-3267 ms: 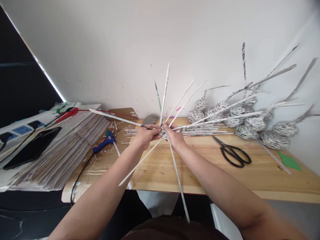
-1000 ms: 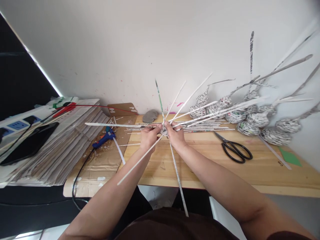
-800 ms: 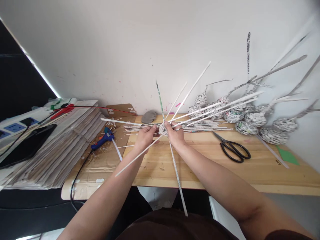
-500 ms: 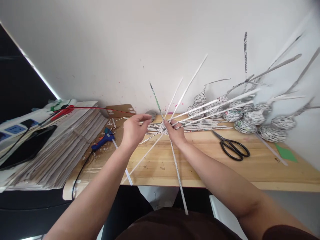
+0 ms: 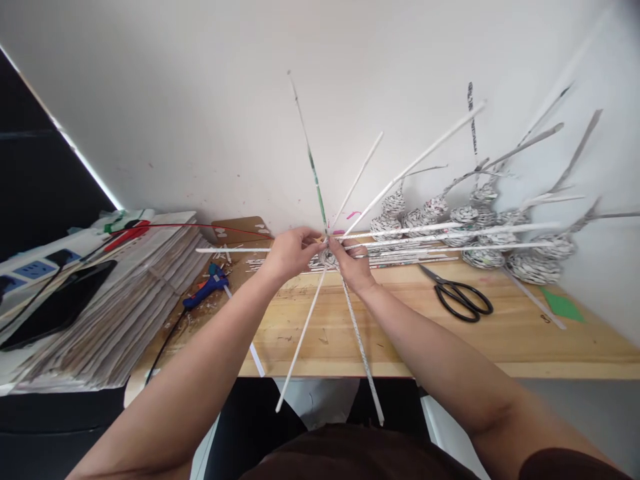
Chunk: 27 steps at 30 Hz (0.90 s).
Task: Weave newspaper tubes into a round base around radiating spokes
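Between my hands is a small woven piece of rolled newspaper (image 5: 329, 259), with long paper tubes spreading from its middle in all directions. My right hand (image 5: 353, 262) pinches it from the right, thumb on top near the centre. My left hand (image 5: 295, 252) has closed its fingertips at the upper left of the centre, beside a green-and-white paper tube (image 5: 318, 183); those fingers grip a paper tube, though which one is partly hidden. Two tubes hang toward me over the table's front edge. Behind and below the piece lies a row of loose newspaper tubes (image 5: 400, 255).
Black-handled scissors (image 5: 463, 297) lie on the wooden table (image 5: 400, 340) at right. Several woven paper gourds (image 5: 537, 267) stand along the wall. A blue glue gun (image 5: 207, 287), a newspaper stack (image 5: 140, 300), a phone (image 5: 60, 303) and a power strip (image 5: 43, 267) are at left.
My left hand has moved right to the centre and closed its fingertips there. The woven piece has turned a little, its tubes now pointing at different angles.
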{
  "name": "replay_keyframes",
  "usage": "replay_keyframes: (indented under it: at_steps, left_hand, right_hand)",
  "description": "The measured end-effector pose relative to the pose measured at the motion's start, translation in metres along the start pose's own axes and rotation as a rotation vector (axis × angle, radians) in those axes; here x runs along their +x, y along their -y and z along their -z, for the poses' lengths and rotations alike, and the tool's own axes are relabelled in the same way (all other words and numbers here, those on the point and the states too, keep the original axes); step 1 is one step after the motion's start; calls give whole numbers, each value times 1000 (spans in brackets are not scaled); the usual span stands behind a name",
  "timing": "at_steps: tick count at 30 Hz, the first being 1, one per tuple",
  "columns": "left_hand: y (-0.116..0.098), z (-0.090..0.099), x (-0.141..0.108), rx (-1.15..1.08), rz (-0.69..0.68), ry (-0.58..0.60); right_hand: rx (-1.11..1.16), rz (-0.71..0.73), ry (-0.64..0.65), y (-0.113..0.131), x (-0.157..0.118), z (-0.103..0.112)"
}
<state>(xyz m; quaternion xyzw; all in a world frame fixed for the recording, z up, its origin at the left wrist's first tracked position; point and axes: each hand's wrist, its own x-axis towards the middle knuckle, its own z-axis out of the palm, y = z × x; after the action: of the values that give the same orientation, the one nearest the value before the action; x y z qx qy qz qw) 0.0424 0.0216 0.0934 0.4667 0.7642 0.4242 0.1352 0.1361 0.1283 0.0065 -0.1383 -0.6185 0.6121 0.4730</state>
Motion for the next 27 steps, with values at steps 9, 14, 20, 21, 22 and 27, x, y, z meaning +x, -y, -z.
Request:
replay_keyframes:
  at_steps: [9,14,20,21,22,27]
  left_hand:
    - [-22,36,-10,8,166,371]
    - [-33,41,-17,-49,183,431]
    - [11,20,-38,-329,403,324]
    - [21,16,-42,-380,427,247]
    - [31,12,-45,-429,447,166]
    - [54,-5,-53,-623,468,-73]
  right_hand:
    - [133,-122,85,6,-5,-6]
    - [225,-169,97,12,-6,-8]
    - [12,-157,366,-1,-15,-11]
    - [-64,-113,375,-4,-17,-12]
    - [-132,-69,375,-6,-19,-13]
    - [-252,25,401,-9,-24,-15]
